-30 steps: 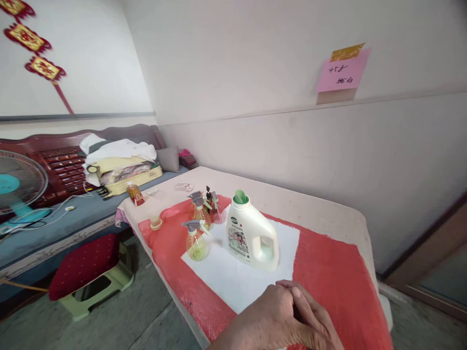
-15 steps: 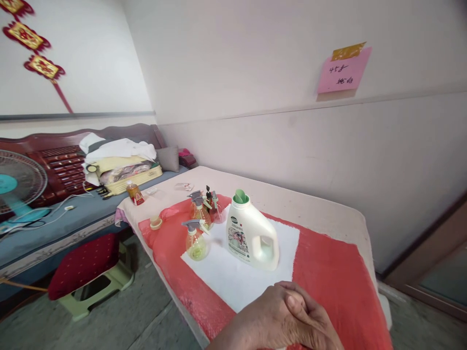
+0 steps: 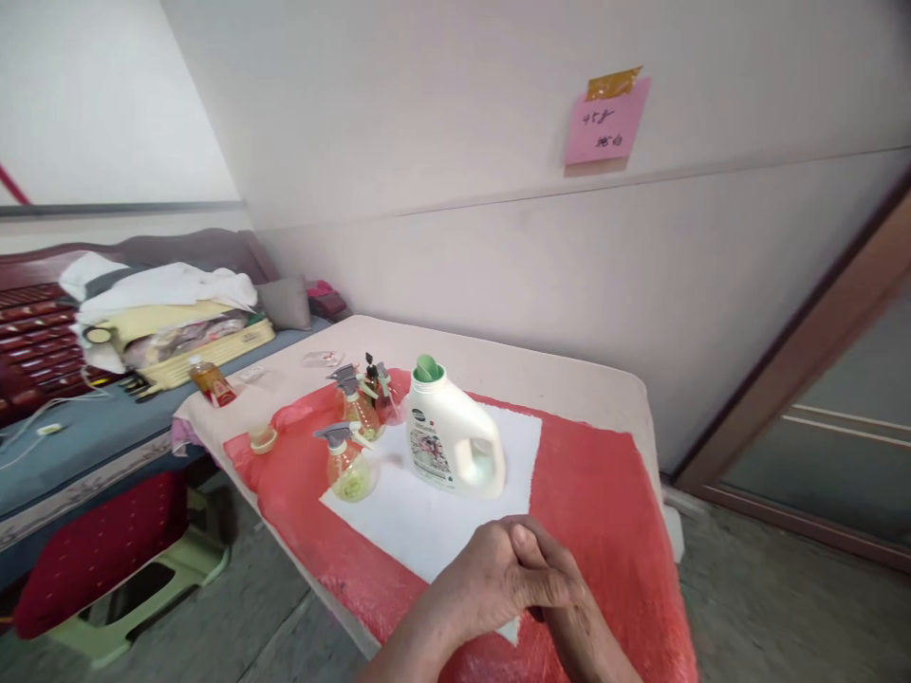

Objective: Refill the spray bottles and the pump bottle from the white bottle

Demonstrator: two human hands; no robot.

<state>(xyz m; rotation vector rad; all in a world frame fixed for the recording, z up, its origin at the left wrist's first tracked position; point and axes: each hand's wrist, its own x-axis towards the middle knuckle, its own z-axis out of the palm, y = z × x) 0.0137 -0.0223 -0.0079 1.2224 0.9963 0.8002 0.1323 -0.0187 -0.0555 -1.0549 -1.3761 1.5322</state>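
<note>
My left hand (image 3: 478, 577) and my right hand (image 3: 566, 588) are clasped together above the near edge of the white sheet (image 3: 388, 526). Their fingers are closed round each other, and no object shows between them. Beyond them a large cream jug with a handle (image 3: 455, 441) stands upright on the sheet, a green measuring cup (image 3: 427, 368) in its mouth. Left of the jug is a clear spray bottle (image 3: 352, 474) with yellow-green liquid. Behind it stand another spray bottle (image 3: 360, 408) and further bottles that partly overlap. Neither hand touches the jug or the bottles.
Red plastic (image 3: 590, 503) covers much of the table (image 3: 569, 372). A tape roll (image 3: 263, 439) and an amber bottle (image 3: 212, 382) are at the left. A red-topped stool (image 3: 106, 550) stands below. An open suitcase (image 3: 192, 351) lies on the bench. A pink note (image 3: 607, 123) hangs on the wall.
The view has turned right, so the table and its things appear further left. My hands stay clasped and sit slightly higher and further left in the view. The jug and bottles have not moved.
</note>
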